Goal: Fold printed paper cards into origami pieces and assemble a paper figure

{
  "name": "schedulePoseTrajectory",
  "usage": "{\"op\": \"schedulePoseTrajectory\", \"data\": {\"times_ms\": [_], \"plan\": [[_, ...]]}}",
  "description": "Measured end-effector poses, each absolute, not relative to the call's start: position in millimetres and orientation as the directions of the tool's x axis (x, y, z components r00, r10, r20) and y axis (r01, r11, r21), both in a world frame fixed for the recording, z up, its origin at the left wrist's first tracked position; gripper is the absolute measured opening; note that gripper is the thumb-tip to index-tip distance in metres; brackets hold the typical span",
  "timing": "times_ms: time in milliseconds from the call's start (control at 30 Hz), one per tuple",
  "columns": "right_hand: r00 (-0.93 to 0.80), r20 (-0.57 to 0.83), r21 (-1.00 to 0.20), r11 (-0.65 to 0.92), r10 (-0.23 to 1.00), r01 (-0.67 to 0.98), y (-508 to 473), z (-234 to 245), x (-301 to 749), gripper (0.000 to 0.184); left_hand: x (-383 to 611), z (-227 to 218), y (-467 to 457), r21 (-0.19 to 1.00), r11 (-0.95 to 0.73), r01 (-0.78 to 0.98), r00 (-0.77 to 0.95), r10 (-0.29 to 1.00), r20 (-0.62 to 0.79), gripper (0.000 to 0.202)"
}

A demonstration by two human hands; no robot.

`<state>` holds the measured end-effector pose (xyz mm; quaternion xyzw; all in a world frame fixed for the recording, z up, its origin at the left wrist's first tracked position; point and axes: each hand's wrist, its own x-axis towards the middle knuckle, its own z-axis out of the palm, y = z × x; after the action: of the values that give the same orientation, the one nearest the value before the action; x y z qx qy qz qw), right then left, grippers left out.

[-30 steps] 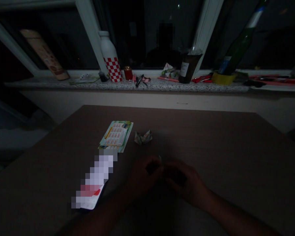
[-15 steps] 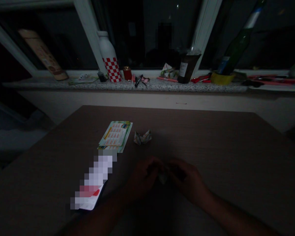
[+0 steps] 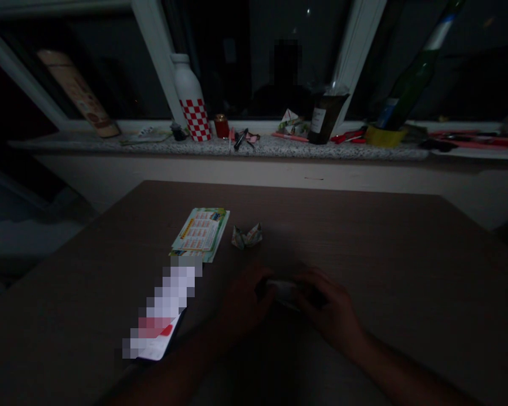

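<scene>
In very dim light my left hand [image 3: 245, 301] and my right hand [image 3: 332, 310] meet over the near middle of the brown table [image 3: 385, 254]. Both pinch a small pale piece of folded paper [image 3: 284, 290] between their fingertips, low over the tabletop. A finished folded paper figure [image 3: 246, 235] sits just beyond my hands. To the left lies a stack of printed paper sheets [image 3: 200, 232].
A blurred-out strip [image 3: 165, 310] lies at my left forearm. The stone window sill [image 3: 237, 146] behind the table carries a red-checked white bottle [image 3: 190, 98], a dark jar [image 3: 324, 115], a green bottle [image 3: 410, 73], a yellow tape roll [image 3: 385, 135], pens and another folded paper.
My hands have turned the paper between them: it showed as a small point, then a lump below the fingers, and now lies as a wider pale strip. The hands shifted slightly forward.
</scene>
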<state>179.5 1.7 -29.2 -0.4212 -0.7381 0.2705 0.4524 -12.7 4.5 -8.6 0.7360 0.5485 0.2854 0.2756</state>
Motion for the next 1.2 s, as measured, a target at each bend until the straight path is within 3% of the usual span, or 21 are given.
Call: {"op": "schedulePoseTrajectory", "data": {"times_ms": [133, 267, 467, 667, 900, 1200], "plan": [[-0.222, 0.543, -0.743, 0.586, 0.81, 0.322, 1.3, -24.2, 181.1, 0.02, -12.4, -6.9, 5.7, 0.702, -0.252, 0.666, 0.205, 0.967, 0.153, 0.012], [-0.352, 0.56, -0.707, 0.654, 0.75, 0.269, -1.3, -21.0, 184.0, 0.034, -12.1, -5.8, 5.8, 0.713, -0.223, 0.664, 0.159, 0.975, 0.157, 0.008], [-0.426, 0.528, -0.607, 0.678, 0.734, 0.416, -0.9, -24.6, 181.4, 0.025, -10.5, -6.0, 3.9, 0.765, -0.216, 0.607, 0.151, 0.976, 0.156, 0.009], [-0.534, 0.442, -0.533, 0.69, 0.72, 0.489, 0.5, -27.2, 178.8, 0.016, -10.1, -8.3, 0.8, 0.832, -0.243, 0.498, 0.199, 0.966, 0.163, 0.027], [-0.551, 0.343, -0.513, 0.643, 0.761, 0.569, -4.5, -20.7, 177.4, 0.015, -15.9, -6.3, 3.7, 0.699, -0.21, 0.684, 0.198, 0.975, 0.1, 0.029], [-0.463, 0.343, -0.448, 0.575, 0.817, 0.685, -0.4, -26.6, 180.8, 0.02, -18.5, -1.9, 1.8, 0.557, -0.396, 0.73, 0.448, 0.893, 0.048, 0.03]]}}
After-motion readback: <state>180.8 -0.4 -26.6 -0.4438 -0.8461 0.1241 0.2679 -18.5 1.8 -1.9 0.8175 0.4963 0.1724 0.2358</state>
